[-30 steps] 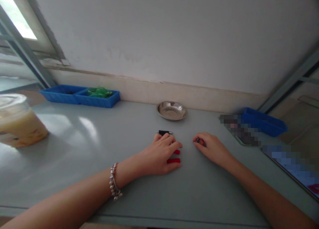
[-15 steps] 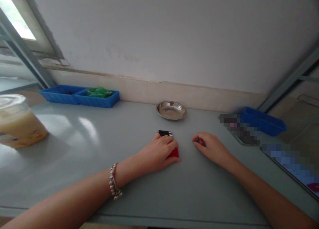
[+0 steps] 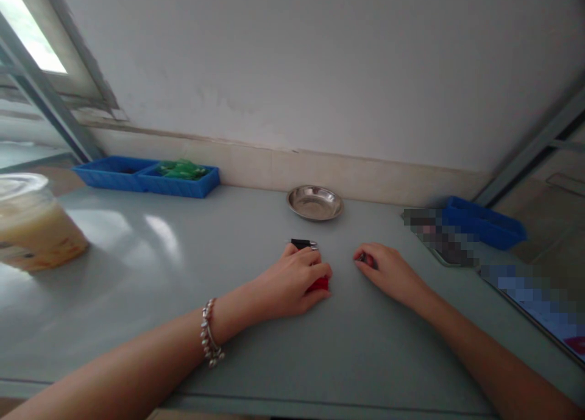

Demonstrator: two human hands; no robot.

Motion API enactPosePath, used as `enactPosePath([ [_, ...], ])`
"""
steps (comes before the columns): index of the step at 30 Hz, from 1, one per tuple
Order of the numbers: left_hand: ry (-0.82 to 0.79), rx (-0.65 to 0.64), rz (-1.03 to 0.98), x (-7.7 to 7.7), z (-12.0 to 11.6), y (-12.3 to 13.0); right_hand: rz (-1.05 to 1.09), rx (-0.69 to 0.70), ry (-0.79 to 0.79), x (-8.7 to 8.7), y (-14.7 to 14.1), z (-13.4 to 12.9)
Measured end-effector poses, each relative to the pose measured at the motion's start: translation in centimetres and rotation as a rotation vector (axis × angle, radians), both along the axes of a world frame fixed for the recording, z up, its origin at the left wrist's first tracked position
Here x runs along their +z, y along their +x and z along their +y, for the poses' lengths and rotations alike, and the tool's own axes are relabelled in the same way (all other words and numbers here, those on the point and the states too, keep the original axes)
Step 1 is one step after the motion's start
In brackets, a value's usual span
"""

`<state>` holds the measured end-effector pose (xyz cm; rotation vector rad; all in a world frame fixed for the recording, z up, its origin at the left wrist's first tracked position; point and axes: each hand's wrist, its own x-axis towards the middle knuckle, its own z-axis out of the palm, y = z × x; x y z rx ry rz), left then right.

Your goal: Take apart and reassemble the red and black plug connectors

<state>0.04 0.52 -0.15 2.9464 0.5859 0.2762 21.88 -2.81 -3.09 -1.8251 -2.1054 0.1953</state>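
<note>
A person's left hand (image 3: pixel 292 283) rests palm-down on a pale grey counter (image 3: pixel 137 286), its fingers (image 3: pixel 320 269) curled narrowly over small red pieces (image 3: pixel 319 284) that peek out under the fingertips at the hand's right edge. Just beyond the knuckles, a small black clip (image 3: pixel 302 244) with a metal end lies on the counter, touching or nearly touching the hand. The right hand (image 3: pixel 388 274) lies near the left one, its fingers drawn in on a small dark-and-red object (image 3: pixel 365 259), mostly hidden. A beaded bracelet (image 3: pixel 210 334) circles the left wrist. Farther back, a shallow steel dish (image 3: pixel 315 202) sits near the wall. A blue divided tray (image 3: pixel 146 177) holding green pieces (image 3: pixel 181 169) stands at the far left, a second blue tray (image 3: pixel 484 224) at the far right, and a lidded plastic cup (image 3: pixel 34 222) of pale drink at the left edge.
</note>
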Motion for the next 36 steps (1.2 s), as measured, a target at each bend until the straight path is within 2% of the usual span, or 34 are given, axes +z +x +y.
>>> enactPosePath([
  [23,0.014,-0.006,-0.019,-0.14,-0.15,0.02,0.000,-0.012,-0.017,0.27,-0.18,-0.06],
  [36,0.024,0.017,-0.041,-0.25,-0.08,0.06,0.000,-0.011,0.023,0.05,-0.08,0.02],
])
